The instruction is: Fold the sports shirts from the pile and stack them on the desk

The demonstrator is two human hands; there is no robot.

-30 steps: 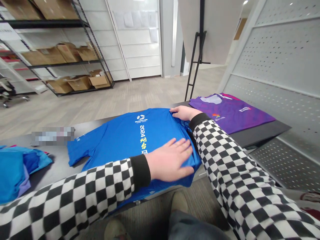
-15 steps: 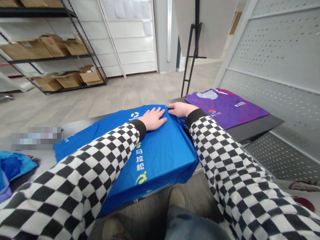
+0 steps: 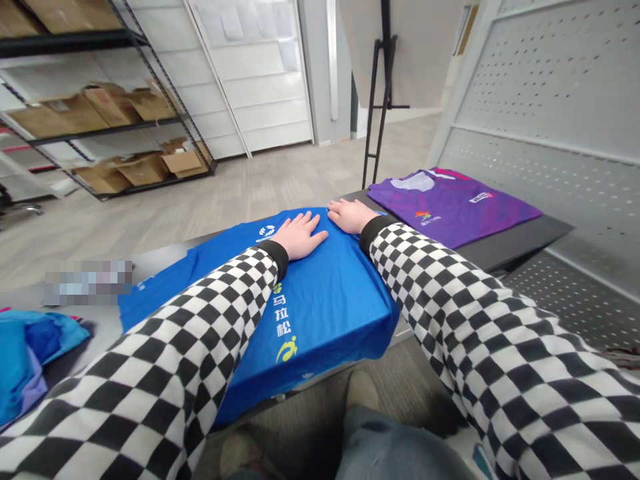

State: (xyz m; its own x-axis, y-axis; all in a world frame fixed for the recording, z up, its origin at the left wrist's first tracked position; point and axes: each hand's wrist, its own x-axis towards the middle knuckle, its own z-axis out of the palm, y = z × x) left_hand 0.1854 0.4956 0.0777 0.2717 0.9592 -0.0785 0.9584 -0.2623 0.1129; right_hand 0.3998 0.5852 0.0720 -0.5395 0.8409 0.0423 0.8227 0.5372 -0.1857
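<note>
A blue shirt (image 3: 330,293) with white and yellow print lies spread over the table, its near part hanging down over the front edge. My left hand (image 3: 299,236) rests flat on it with the fingers spread, beside a round white logo. Further right, my right hand (image 3: 351,215) lies palm down at the shirt's far right part, fingers stretched out and touching the cloth. Both hands are open, and neither grips the fabric. My left forearm covers part of the shirt's left side.
A folded purple shirt (image 3: 455,207) lies on the dark table (image 3: 543,233) to the right. Bunched blue and lilac clothing (image 3: 45,340) sits at the left, near a blurred-out item (image 3: 90,280). A perforated panel (image 3: 540,120) stands at the right, a shelf with cardboard boxes (image 3: 145,170) behind.
My right hand has flattened and shifted slightly left, and the bunched cloth near it looks smoother. My left hand stays pressed on the shirt. The view has tilted a little.
</note>
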